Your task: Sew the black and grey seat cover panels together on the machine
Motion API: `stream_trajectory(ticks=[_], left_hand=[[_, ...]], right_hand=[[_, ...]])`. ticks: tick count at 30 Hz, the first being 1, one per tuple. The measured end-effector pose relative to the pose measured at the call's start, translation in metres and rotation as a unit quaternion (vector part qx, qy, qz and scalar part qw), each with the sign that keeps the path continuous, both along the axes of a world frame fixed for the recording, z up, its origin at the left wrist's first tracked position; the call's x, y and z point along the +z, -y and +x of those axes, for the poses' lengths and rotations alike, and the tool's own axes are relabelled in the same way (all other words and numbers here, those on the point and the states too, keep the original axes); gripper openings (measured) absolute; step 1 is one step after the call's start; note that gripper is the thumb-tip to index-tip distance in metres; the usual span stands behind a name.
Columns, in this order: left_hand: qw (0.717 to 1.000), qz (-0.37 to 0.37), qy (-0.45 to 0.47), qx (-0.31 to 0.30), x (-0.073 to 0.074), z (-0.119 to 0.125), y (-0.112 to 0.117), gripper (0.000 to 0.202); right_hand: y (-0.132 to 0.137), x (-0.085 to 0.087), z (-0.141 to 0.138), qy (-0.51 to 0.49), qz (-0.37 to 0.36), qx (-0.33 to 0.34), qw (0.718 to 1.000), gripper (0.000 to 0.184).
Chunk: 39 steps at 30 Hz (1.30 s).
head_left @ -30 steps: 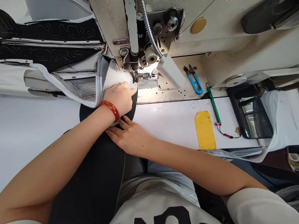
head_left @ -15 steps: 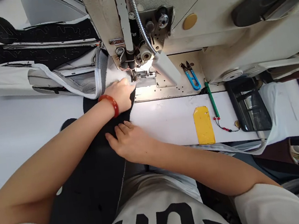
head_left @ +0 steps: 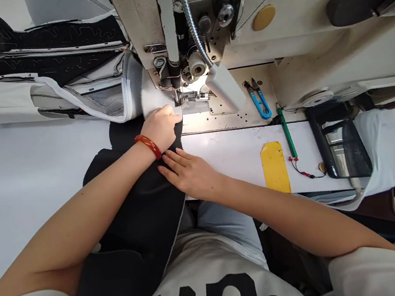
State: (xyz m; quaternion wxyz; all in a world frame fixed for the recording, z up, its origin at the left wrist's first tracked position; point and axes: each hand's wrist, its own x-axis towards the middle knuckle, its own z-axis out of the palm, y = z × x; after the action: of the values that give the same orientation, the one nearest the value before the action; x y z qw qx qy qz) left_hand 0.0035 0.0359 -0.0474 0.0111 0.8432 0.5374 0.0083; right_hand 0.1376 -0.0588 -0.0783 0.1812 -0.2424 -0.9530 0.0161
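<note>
Near the presser foot [head_left: 184,99] of a sewing machine, my left hand [head_left: 161,127], with a red bangle [head_left: 148,145] on its wrist, is closed on the edge of a black fabric piece [head_left: 145,193]. White mesh fabric [head_left: 152,95] lies just behind its knuckles, running up to the foot. My right hand [head_left: 192,175] rests flat on the black piece closer to my body, its fingers stretched out near the left wrist. The black fabric hangs over the table edge onto my lap. What lies under my left fingers is hidden.
Blue thread snips [head_left: 259,101] lie on the machine bed. To the right are a green pen [head_left: 288,133], a yellow tag [head_left: 274,167] and a dark phone-like device [head_left: 340,141]. A sewn grey, white and black piece [head_left: 81,93] lies at the left. A white lamp head [head_left: 226,88] hangs beside the needle.
My right hand has slid forward and right along the black fabric, closer to my left wrist. The fabric on my lap has shifted forward and right. The view has moved slightly.
</note>
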Motion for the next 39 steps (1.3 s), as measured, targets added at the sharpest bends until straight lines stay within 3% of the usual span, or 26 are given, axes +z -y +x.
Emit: stream_trajectory(ticks=[9, 16, 24, 30, 35, 39], left_hand=[[0.999, 0.04, 0.01, 0.015, -0.006, 0.006, -0.015, 0.036], [0.992, 0.069, 0.056, -0.09, -0.005, -0.02, -0.022, 0.04], [0.99, 0.087, 0.065, -0.085, -0.008, -0.032, -0.045, 0.039], [0.991, 0.063, 0.017, -0.119, 0.0, -0.022, -0.045, 0.037], [0.991, 0.065, -0.058, -0.101, 0.004, -0.007, -0.037, 0.044], [0.99, 0.067, -0.077, -0.103, 0.003, -0.006, -0.036, 0.045]], right_hand=[[-0.03, -0.005, -0.001, 0.005, -0.028, -0.017, 0.999, 0.035], [-0.052, -0.009, 0.011, 0.022, -0.047, -0.015, 0.999, 0.036], [-0.075, -0.01, 0.02, 0.045, -0.04, -0.023, 0.998, 0.038], [-0.083, -0.007, 0.016, 0.043, -0.046, -0.047, 0.997, 0.039], [-0.079, -0.006, 0.004, 0.019, -0.026, -0.079, 0.996, 0.037], [-0.077, -0.007, -0.002, 0.015, -0.007, -0.065, 0.998, 0.037]])
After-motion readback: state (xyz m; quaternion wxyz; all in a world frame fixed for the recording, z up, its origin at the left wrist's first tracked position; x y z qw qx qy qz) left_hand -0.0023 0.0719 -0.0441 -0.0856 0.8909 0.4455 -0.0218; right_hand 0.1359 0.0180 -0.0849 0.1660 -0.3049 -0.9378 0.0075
